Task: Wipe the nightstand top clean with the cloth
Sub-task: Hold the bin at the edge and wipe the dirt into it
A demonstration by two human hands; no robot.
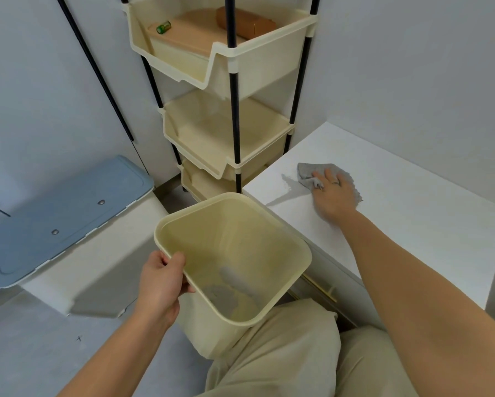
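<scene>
My right grip (334,196) lies flat, fingers spread apart, pressing down on the grey cloth (306,172). The cloth sits on the white nightstand top (418,207), towards its back left part. Just left of the cloth a grey smear (290,187) trails across the top towards the front edge.

My left grip (163,277) is clamped on the near rim of a cream bin (272,209), thumb inside and fingers curled under the lip. The bin is tilted, its far rim close against the nightstand's left front corner. Some grey dirt (226,295) lies in its bottom.

My beige trousers (283,356) show below the bin. Behind it stands a cream tiered rack (226,133) on black poles, its top tray holding a tan lidded box (192,32). A blue-lidded container (63,213) sits on the floor to the left.
</scene>
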